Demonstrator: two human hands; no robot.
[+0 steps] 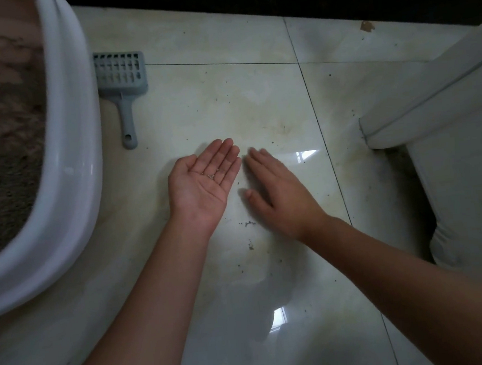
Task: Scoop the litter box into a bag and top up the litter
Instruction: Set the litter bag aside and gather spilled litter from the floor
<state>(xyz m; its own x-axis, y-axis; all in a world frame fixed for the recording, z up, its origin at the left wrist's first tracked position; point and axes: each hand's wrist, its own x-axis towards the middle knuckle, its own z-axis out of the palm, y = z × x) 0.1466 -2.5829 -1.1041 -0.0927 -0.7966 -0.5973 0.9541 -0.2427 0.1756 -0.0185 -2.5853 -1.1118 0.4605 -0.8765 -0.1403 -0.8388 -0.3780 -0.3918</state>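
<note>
Left hand [204, 183] lies palm up, fingers [225, 154] straight, a few litter grains [211, 175] at their base; right hand [275, 187] flat, blurred; scoop [121, 85] beside litter box [73, 139]

Flat hands [204, 180] beside litter scoop [121, 88]

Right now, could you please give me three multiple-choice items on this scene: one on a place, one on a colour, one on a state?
1. Where does the litter scoop lie?
A. inside the litter box
B. on the floor tiles beside the litter box
C. in the right hand

2. What colour is the litter box rim?
A. white
B. red
C. black

3. How is the left hand?
A. fist
B. gripping the scoop
C. palm up, open

Answers: 1 B, it rests on floor tiles; 2 A, the rim looks white; 3 C, a few litter grains sit on its palm.
</note>
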